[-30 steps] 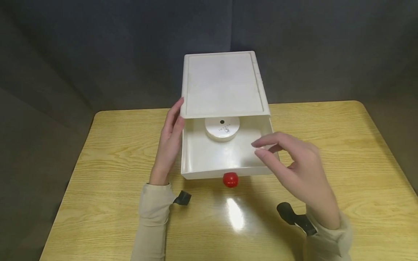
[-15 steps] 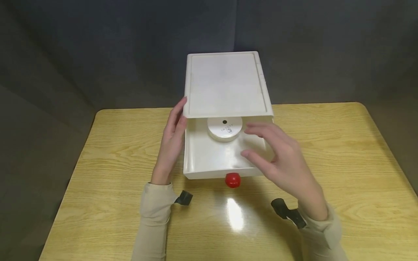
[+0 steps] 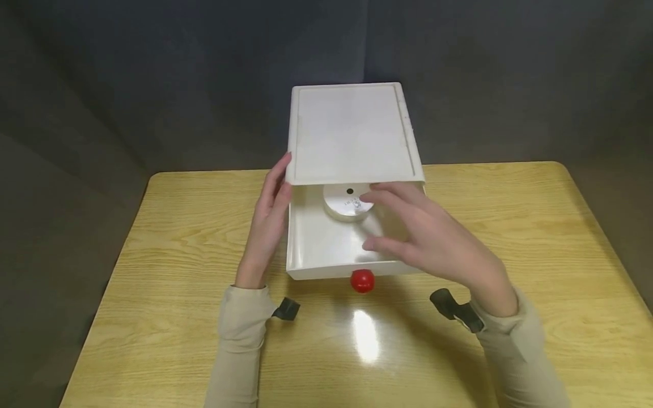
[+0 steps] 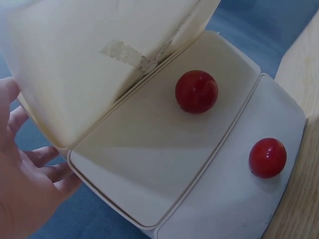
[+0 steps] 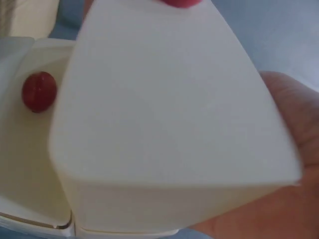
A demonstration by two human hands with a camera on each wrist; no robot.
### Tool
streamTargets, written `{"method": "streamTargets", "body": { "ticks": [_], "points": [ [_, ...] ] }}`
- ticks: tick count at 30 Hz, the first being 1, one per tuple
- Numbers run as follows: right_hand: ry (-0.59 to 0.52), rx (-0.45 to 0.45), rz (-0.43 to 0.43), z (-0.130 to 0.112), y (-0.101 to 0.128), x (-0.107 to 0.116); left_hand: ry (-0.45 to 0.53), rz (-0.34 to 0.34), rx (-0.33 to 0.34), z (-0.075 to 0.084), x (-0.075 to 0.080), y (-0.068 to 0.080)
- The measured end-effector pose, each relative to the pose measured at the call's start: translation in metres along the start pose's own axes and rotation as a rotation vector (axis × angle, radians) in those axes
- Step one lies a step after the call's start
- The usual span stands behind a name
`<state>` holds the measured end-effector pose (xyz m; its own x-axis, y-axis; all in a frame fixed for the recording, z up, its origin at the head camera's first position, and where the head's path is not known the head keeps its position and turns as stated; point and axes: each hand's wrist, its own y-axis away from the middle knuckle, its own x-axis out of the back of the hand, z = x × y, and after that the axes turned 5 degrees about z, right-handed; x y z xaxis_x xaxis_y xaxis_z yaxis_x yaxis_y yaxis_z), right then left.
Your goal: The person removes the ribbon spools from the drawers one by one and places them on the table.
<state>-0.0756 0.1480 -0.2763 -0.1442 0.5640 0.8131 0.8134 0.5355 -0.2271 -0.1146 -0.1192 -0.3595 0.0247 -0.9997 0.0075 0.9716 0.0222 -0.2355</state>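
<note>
Right hand (image 3: 433, 243) grip: nothing is being held. Fingers are being kept spread and loosely extended over the open drawer (image 3: 326, 249), fingertips (image 3: 380, 190) hovering at the round white disc (image 3: 347, 205); contact with the disc cannot be told from the head view. In the right wrist view the palm (image 5: 294, 164) is being seen just behind a white box corner (image 5: 169, 124), with one red knob (image 5: 39, 91) off to the far side of it.

Left hand (image 3: 267, 224) grip: wide, fingers straight, being laid flat against the outer side of the white drawer unit (image 3: 352, 133), right at the seam where the drawer is sticking out. Nothing is being pinched. In the left wrist view the fingers (image 4: 47, 164) are being seen relaxed just beside the unit's edge (image 4: 75, 99).

Disc: lying inside the drawer, at its back, partly tucked under the unit's top panel, just ahead of the right fingertips. A dark dot and small print are being shown on its top face.

Drawer: pulled out toward the person, between the two hands. Its red knob (image 3: 363, 281) is sitting on the front face, just below and inboard of the right hand.

Outward: the unit is being carried by a light wooden counter (image 3: 178, 226). Beige sleeves (image 3: 240, 340) are being worn on both forearms, a black strap piece (image 3: 287, 309) at each wrist. Dark grey backdrop (image 3: 153, 85) behind the counter.
</note>
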Motion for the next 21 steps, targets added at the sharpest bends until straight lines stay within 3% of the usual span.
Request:
{"method": "streamTargets", "body": {
  "ticks": [4,13,21],
  "points": [
    [-0.001,-0.006,-0.033,0.0,0.001,0.0,0.003,-0.002,-0.006,-0.002,0.0,0.0],
    [0.01,0.15,-0.029,-0.002,0.005,0.004,0.012,-0.008,-0.021,0.0,0.0,0.001],
    [0.047,0.063,-0.098,0.007,-0.01,0.006,0.011,-0.001,-0.017,-0.001,0.0,0.001]
  ]
}}
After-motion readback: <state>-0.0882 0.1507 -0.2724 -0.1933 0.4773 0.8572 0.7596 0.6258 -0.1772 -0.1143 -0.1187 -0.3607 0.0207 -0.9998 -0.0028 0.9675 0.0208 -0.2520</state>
